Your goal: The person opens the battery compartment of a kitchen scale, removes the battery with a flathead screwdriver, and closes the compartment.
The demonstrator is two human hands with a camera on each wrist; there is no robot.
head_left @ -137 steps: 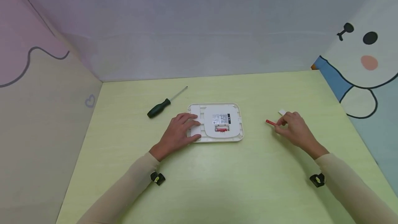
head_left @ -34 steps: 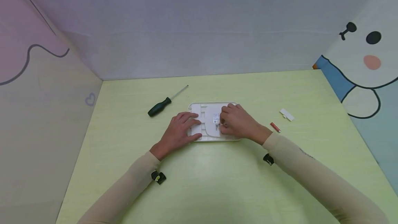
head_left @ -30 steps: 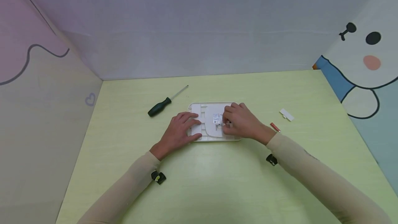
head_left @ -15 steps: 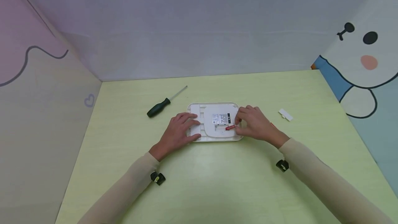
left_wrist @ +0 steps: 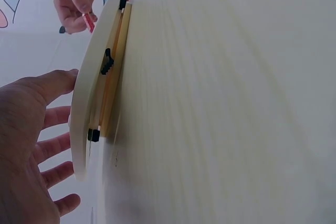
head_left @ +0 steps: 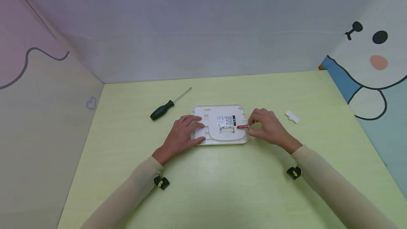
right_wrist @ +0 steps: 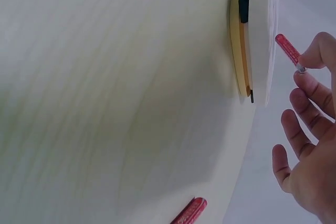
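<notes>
A white, flat, rounded device [head_left: 213, 142] lies with its label and battery compartment facing up. My left hand [head_left: 184, 133] rests on its left end, fingers spread over the top and thumb by the near edge. Between thumb and index finger, my right hand [head_left: 268, 127] pinches one end of a red battery [head_left: 242, 126]. This battery is above the device's right part, beside the compartment [head_left: 227, 130], which has no battery in it. A second red battery [right_wrist: 190, 212] lies on the table in the right wrist view; my right hand hides it in the head view.
A dark green-handled screwdriver [head_left: 163, 110] lies behind and left of the device. To the right is a small white battery cover [head_left: 292, 116]. The pale table [head_left: 203, 186] meets walls at the back and left.
The first battery was put on the table at the right. My right hand then lifted the second out of the compartment and moved right with it. My left hand stayed put.
</notes>
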